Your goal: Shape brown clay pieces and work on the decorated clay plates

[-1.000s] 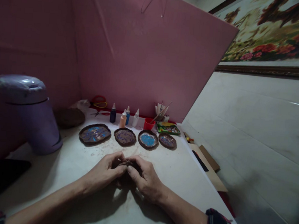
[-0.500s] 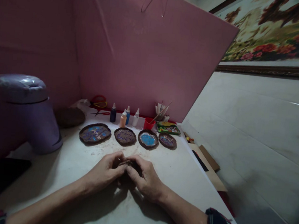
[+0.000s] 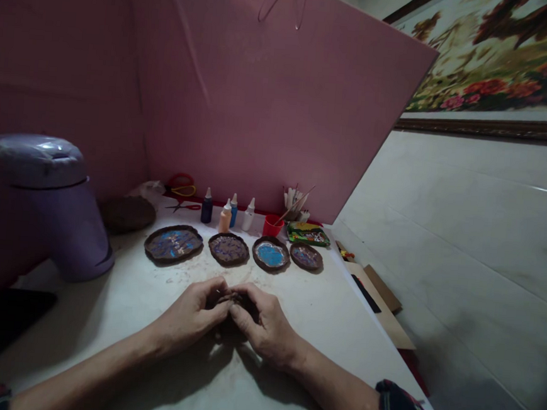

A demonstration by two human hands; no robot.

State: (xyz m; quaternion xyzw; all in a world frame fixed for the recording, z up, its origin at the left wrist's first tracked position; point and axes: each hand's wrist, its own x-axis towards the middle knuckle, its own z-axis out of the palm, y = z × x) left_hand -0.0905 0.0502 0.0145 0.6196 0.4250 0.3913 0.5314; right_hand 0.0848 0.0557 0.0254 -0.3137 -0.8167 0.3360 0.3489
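Observation:
My left hand (image 3: 193, 317) and my right hand (image 3: 266, 326) meet at the middle of the white table (image 3: 340, 324). Both are closed on a small lump of brown clay (image 3: 232, 299), pinched between the fingertips; most of it is hidden by my fingers. Beyond my hands lies a row of several brown clay dishes: a large one with blue paint (image 3: 173, 244), a brown-speckled one (image 3: 229, 249), one with a bright blue centre (image 3: 270, 254) and a small one (image 3: 306, 256).
Small paint bottles (image 3: 226, 213), a red cup (image 3: 272, 226) with sticks, a green packet (image 3: 307, 234) and scissors (image 3: 182, 206) stand along the pink board (image 3: 262, 103). A purple lidded bin (image 3: 51, 200) is at the left. A dark clay mound (image 3: 128, 212) sits behind it. Cardboard pieces (image 3: 380, 295) lie off the right edge.

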